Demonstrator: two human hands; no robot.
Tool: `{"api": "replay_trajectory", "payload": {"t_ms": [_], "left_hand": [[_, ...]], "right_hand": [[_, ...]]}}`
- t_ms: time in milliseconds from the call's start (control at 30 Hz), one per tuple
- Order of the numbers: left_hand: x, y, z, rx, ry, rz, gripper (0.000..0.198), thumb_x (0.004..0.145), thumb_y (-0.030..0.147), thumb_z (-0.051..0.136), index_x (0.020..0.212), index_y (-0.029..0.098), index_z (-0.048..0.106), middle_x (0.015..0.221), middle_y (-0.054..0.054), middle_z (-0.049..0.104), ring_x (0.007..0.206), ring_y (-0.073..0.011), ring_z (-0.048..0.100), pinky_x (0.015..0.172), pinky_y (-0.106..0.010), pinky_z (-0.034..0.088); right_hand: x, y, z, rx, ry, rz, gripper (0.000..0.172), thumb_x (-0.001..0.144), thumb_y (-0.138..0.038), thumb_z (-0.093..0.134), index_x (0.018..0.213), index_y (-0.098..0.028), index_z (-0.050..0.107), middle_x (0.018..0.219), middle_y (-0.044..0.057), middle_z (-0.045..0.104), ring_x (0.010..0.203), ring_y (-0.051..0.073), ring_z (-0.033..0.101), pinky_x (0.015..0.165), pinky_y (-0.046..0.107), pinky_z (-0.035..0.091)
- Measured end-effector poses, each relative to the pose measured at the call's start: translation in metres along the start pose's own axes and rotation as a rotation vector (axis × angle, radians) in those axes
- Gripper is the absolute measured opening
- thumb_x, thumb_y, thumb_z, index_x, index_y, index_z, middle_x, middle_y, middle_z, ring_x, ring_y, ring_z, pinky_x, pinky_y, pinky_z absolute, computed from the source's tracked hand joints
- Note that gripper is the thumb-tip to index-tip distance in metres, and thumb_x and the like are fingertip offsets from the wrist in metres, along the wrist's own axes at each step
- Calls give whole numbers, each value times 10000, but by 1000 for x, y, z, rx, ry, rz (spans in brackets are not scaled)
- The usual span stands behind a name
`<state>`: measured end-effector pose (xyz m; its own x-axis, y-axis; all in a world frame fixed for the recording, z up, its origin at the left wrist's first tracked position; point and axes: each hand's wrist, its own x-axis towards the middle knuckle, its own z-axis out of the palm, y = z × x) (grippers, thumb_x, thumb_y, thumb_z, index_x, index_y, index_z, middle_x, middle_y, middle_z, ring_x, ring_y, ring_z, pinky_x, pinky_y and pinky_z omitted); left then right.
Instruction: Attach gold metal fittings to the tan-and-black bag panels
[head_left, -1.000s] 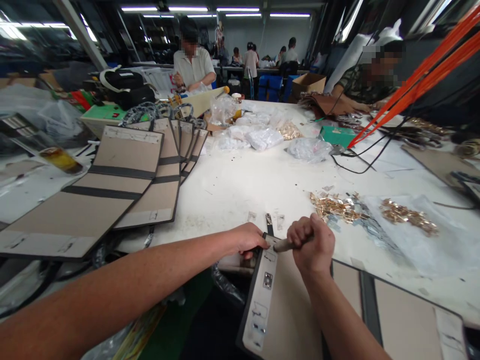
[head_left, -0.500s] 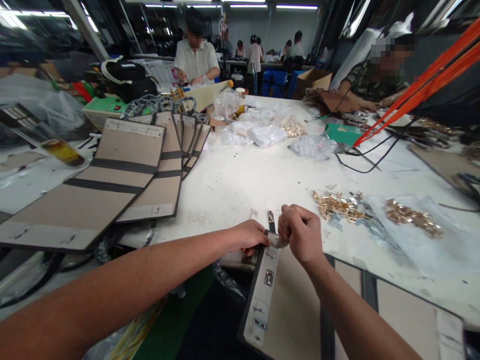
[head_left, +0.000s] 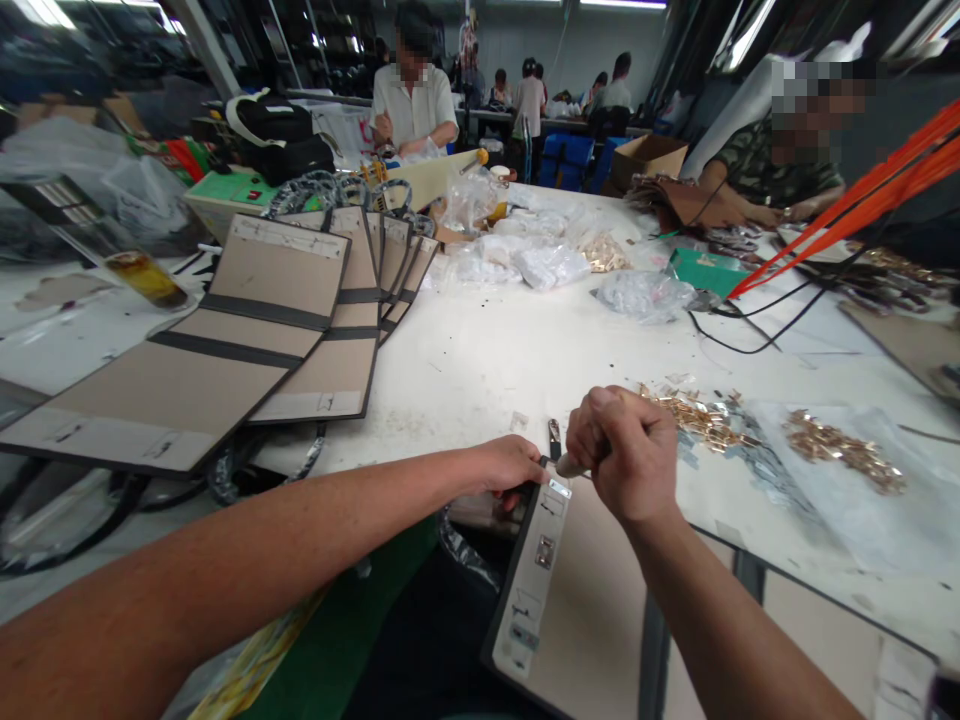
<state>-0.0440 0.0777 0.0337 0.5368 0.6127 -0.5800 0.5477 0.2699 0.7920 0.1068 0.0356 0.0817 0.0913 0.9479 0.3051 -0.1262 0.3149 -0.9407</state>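
My right hand (head_left: 628, 452) is closed in a fist round a small pale tool handle (head_left: 571, 465), its tip over the top corner of a tan panel (head_left: 592, 610) with a white edge strip and small metal fittings. My left hand (head_left: 507, 470) grips that panel's top left corner, fingers curled under the edge. A short dark strap (head_left: 554, 438) lies on the table just beyond the panel.
A fan of tan panels with dark bands (head_left: 225, 340) lies at the left. Gold metal fittings (head_left: 701, 418) and a second pile on clear plastic (head_left: 840, 450) lie to the right. Plastic bags (head_left: 551, 265), a black cable (head_left: 750, 335) and orange straps (head_left: 862, 215) lie farther back. Other people work across the table.
The right hand lifted and turned at the panel corner, then came back down closed round the tool handle. The left hand kept hold of the corner. The view shifted slightly.
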Motion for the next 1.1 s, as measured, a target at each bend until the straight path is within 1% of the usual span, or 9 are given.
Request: {"api": "replay_trajectory", "payload": {"t_ms": [133,333,400,500,667,767,867,1000,1100], "left_hand": [[0,-1,0,17,12,-6,192,870,238,601,693,204,533,411,43,496,337,-121,451,410,-237,261],[1,-2,1,17,30,-8,149,855,222,614,724,205,544,432,46,508,345,-126,467,409,-232,267],[0,-2,2,16,41,-6,167,867,227,606,716,205,539,429,45,503,342,-125,458,411,-233,270],[-1,-3,2,13,57,0,187,864,232,621,702,207,531,410,49,480,330,-121,429,408,-237,275],[1,-5,4,-14,65,10,166,849,225,631,719,205,530,449,54,495,341,-111,444,396,-225,279],[1,-5,6,-11,75,16,184,858,235,616,703,204,522,440,53,475,336,-109,434,389,-225,284],[0,-5,6,0,100,27,185,856,270,630,714,203,532,448,54,479,333,-109,432,383,-225,286],[-4,-3,6,34,140,65,245,819,379,698,731,201,554,479,56,493,340,-105,427,373,-227,258],[-6,0,8,101,164,104,387,758,541,739,754,194,568,490,57,491,335,-101,390,367,-240,230]], "right_hand": [[-6,10,-5,-116,-38,82,526,1003,-388,622,523,-229,475,457,-35,478,430,122,434,465,279,351],[-10,5,-8,52,-25,-59,526,1014,-384,634,535,-230,478,481,-39,460,431,122,421,460,287,346],[-15,8,-8,32,-44,-33,531,1022,-379,623,535,-225,482,490,-29,477,447,124,432,469,284,351],[-20,10,-13,28,-12,10,519,1030,-353,624,547,-218,490,482,-35,465,444,120,430,466,275,345],[-19,1,-13,210,12,-134,498,1018,-356,636,561,-221,493,495,-43,450,427,120,415,439,272,345],[-21,10,-8,103,11,-45,512,1016,-387,631,557,-226,470,486,-39,468,440,122,425,464,270,346],[-28,19,-16,-23,46,50,535,1017,-439,618,555,-235,438,457,-48,451,433,124,419,472,271,343],[-47,6,-48,-274,53,155,567,1009,-531,601,549,-231,459,449,-35,484,436,133,431,488,277,358],[-62,-5,-74,-530,148,153,469,979,-523,613,625,-218,567,562,-5,595,562,175,559,586,290,428]]}}
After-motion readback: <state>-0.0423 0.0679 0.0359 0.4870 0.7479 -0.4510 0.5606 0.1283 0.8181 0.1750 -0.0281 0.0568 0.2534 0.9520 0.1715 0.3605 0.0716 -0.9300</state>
